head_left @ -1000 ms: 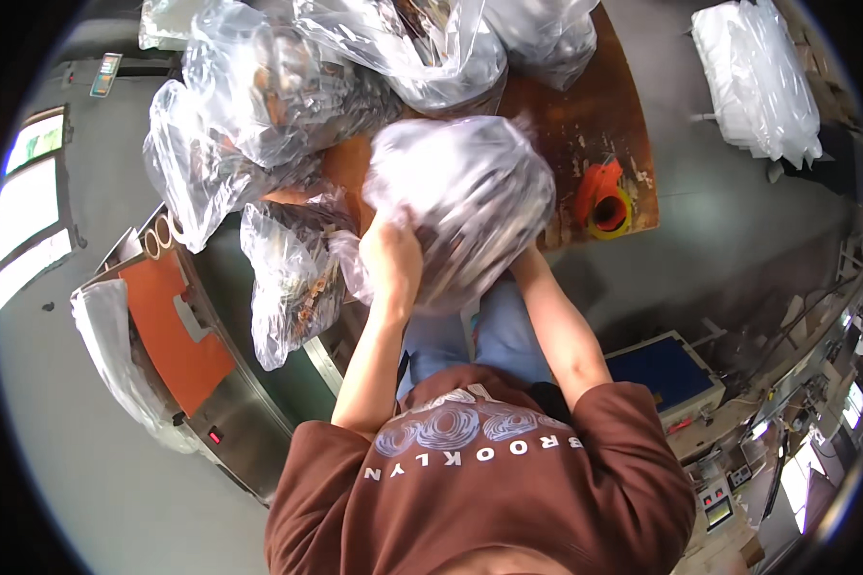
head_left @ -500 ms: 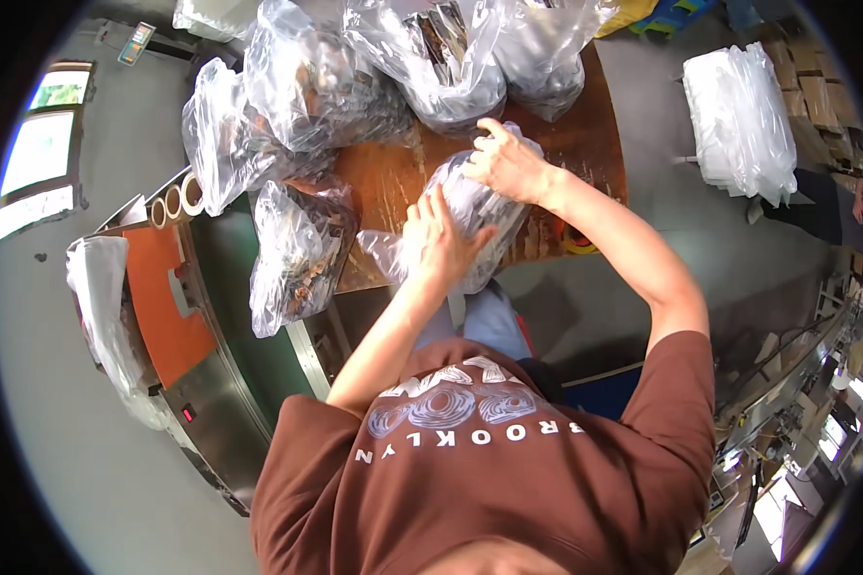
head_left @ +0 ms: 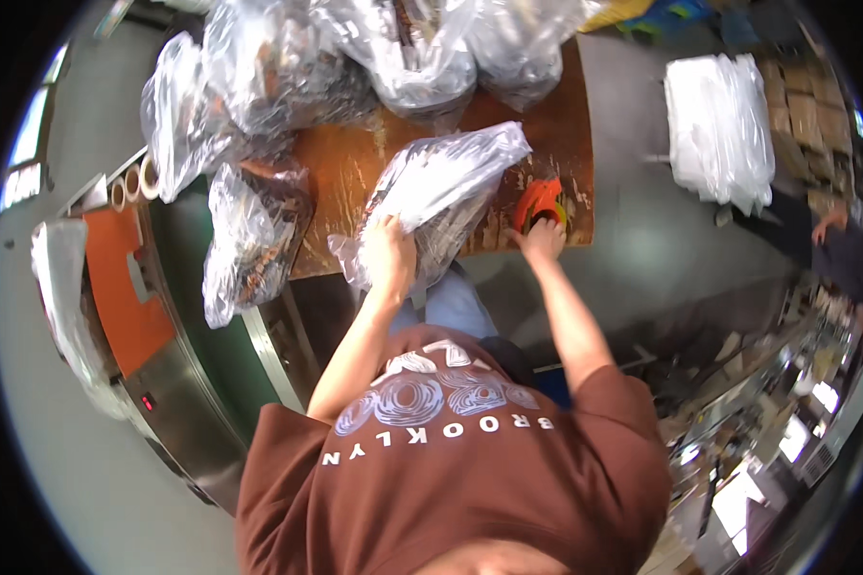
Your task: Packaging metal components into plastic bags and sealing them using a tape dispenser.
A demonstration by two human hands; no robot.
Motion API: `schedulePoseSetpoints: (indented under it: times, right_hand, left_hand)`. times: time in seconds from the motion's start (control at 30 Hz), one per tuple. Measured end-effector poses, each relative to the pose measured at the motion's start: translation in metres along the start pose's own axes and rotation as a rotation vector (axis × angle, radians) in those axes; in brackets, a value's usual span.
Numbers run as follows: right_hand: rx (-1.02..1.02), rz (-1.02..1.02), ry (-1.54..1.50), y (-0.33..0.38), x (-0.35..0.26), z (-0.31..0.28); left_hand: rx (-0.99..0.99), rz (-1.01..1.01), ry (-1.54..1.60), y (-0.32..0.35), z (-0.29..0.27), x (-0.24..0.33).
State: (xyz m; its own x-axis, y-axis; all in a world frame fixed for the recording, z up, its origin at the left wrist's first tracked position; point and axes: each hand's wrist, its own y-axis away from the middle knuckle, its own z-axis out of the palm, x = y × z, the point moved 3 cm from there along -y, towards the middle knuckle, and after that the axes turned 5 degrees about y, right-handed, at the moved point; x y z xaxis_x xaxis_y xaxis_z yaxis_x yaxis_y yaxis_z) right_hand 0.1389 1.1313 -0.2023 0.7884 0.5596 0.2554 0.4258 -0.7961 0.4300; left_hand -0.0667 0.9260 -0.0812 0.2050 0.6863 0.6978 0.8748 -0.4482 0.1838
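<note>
My left hand (head_left: 389,257) presses on a clear plastic bag (head_left: 441,192) filled with dark items, which lies tilted on the worn orange-brown table (head_left: 345,163). My right hand (head_left: 544,235) reaches to the table's near right corner and rests on an orange tape dispenser (head_left: 537,201). Whether the fingers close round the dispenser is hard to tell. Both forearms come up from my brown shirt at the lower edge.
Several more filled clear bags (head_left: 259,86) crowd the table's far side and left edge, one (head_left: 249,240) hanging over it. A metal machine with an orange panel (head_left: 125,287) stands at left. A stack of white plastic (head_left: 719,125) lies at right, with another person (head_left: 839,249) beyond.
Both hands were on the bag, turning it over the table. Now the bag lies flatter, my left hand stays on it and my right hand has moved right to the orange tape dispenser.
</note>
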Motion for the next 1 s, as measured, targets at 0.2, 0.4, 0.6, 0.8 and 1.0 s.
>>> schedulePoseSetpoints:
  times: [0.2,0.4,0.6,0.8,1.0]
  right_hand:
    - [0.060,-0.103,-0.882,0.003,0.054,-0.010]
    - [-0.684,-0.416,-1.290,0.104,0.030,-0.264]
    - [-0.616,-0.574,-0.969,0.071,-0.189,-0.278]
    - [-0.736,-0.395,-0.647,0.008,-0.293,-0.207]
    - [-0.475,-0.591,-0.507,0.053,-0.198,-0.257]
  left_hand:
    - [-0.098,-0.039,-0.046,-0.003,0.035,-0.017]
    - [-0.263,-0.242,0.069,-0.012,0.031,-0.022]
    - [-0.301,-0.322,0.293,-0.007,0.039,-0.032]
    - [-0.123,-0.249,0.163,-0.003,0.043,-0.025]
    - [-0.169,-0.333,0.299,-0.001,0.061,-0.047]
